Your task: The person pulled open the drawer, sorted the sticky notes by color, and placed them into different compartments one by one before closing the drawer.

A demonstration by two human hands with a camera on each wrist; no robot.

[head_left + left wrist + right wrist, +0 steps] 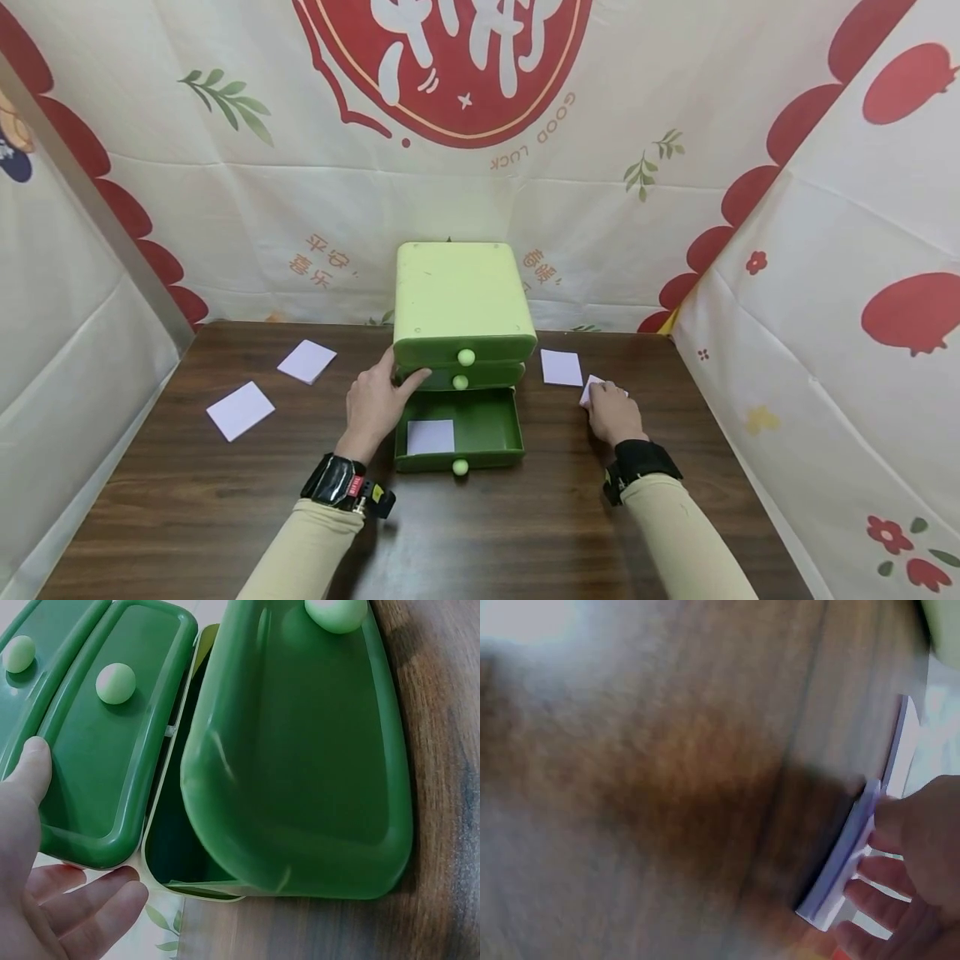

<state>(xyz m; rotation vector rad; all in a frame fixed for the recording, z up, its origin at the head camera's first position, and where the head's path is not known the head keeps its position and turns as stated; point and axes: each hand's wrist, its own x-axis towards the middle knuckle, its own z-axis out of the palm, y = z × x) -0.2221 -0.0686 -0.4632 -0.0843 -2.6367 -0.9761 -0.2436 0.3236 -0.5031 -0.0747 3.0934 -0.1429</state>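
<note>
A small green chest of drawers (465, 292) stands on the table, its bottom drawer (483, 421) pulled out with a white square pad of notes (431, 437) inside, at the left. My left hand (372, 406) rests against the chest's left side. In the left wrist view, the thumb (34, 769) touches the front of the middle drawer (101, 765), and the other fingers extend loosely beside the chest. Right of the chest, my right hand (613, 414) grips another white note pad (840, 862) at the table. Its fingers partly cover the pad.
One more white pad (561, 367) lies between the chest and my right hand. Two others, a rear pad (307, 362) and a nearer pad (241, 411), lie on the left. Printed cloth (465, 196) hangs behind the wooden table (480, 542) and along both sides.
</note>
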